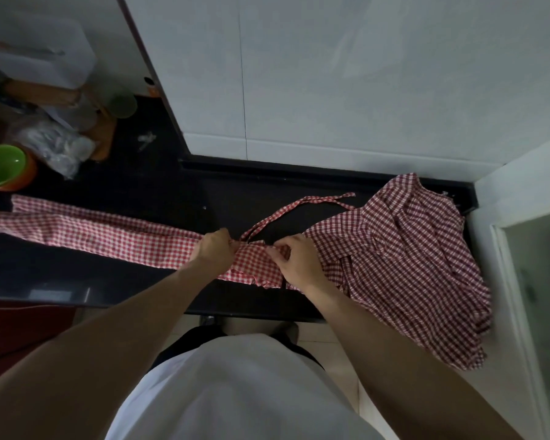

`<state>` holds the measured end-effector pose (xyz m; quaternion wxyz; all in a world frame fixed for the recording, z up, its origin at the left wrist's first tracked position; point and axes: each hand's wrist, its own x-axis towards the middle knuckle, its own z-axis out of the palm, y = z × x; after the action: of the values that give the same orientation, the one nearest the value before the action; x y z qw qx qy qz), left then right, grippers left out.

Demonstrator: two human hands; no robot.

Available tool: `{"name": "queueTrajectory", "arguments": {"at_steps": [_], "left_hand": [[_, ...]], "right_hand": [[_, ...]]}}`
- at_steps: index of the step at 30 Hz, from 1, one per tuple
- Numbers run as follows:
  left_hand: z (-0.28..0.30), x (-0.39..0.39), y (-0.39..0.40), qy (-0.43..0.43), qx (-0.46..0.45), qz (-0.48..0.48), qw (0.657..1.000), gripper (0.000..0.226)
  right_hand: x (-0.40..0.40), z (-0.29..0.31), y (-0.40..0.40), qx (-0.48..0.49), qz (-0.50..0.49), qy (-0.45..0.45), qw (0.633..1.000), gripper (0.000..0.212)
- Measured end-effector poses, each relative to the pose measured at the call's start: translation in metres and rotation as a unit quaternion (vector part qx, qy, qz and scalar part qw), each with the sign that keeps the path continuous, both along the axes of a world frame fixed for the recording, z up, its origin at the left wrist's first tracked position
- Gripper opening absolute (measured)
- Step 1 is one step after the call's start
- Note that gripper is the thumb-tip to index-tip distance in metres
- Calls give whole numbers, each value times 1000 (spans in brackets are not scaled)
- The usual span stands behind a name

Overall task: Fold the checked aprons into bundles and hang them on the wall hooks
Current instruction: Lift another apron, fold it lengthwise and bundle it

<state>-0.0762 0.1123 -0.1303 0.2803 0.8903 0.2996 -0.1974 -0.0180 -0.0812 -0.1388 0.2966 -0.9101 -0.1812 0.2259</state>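
Note:
A bright red-and-white checked apron [108, 235] lies folded into a long narrow strip across the black counter [134, 185], running from the left edge to the middle. My left hand [215, 249] grips the strip near its right end. My right hand [294, 260] pinches the same end of the strip just to the right. A thin checked strap [302, 206] runs up and right from between my hands. A darker red checked apron [410, 258] lies crumpled at the right, hanging over the counter's front edge.
A green bowl [2, 163] in an orange one stands at the far left, with a crumpled plastic bag [54, 144] and wooden items behind it. White tiled wall [331, 74] rises behind the counter. A door frame [515, 281] stands at the right.

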Motion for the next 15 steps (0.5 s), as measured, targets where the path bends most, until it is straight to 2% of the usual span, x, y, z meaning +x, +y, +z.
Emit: {"name": "queueTrajectory", "arguments": {"at_steps": [5,10,15], "left_hand": [[-9,-4,-2,-15,0,-5,1000,29],[-16,-14,-1,-62,17,-28,998,24],[-18,-17,0,-86,16,-40,995,20]], "right_hand": [[-9,7,9,-8,10,-22,1000,50],[-24,2,15,-34,-10,-16,999,43],[-30,-2,16,-13,-62,12,998,38]]}}
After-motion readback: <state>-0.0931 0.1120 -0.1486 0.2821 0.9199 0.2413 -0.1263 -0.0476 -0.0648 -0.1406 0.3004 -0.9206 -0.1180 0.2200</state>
